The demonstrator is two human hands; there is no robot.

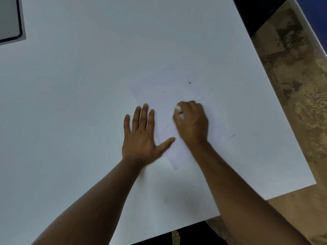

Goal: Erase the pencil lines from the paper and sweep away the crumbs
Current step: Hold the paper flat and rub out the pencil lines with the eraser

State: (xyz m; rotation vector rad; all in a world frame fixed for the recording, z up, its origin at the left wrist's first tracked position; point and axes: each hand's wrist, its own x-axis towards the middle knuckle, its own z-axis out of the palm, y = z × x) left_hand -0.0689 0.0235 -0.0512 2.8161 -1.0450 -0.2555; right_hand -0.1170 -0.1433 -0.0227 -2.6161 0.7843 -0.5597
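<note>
A white sheet of paper (169,92) lies tilted on the white table (79,103), with faint pencil lines near its middle. My left hand (141,135) rests flat on the paper's left edge, fingers spread, holding nothing. My right hand (192,121) is closed over a small white eraser (178,108), pressing it on the paper; only the eraser's tip shows past the fingers, and it is blurred. A dark crumb (189,83) and a smaller speck (163,92) lie on the paper's far part.
A grey flat device with a dark rim (10,20) lies at the table's far left corner. The table's right edge (276,103) runs diagonally, with mottled brown floor (300,85) beyond it. A tiny speck (111,52) sits on the far tabletop.
</note>
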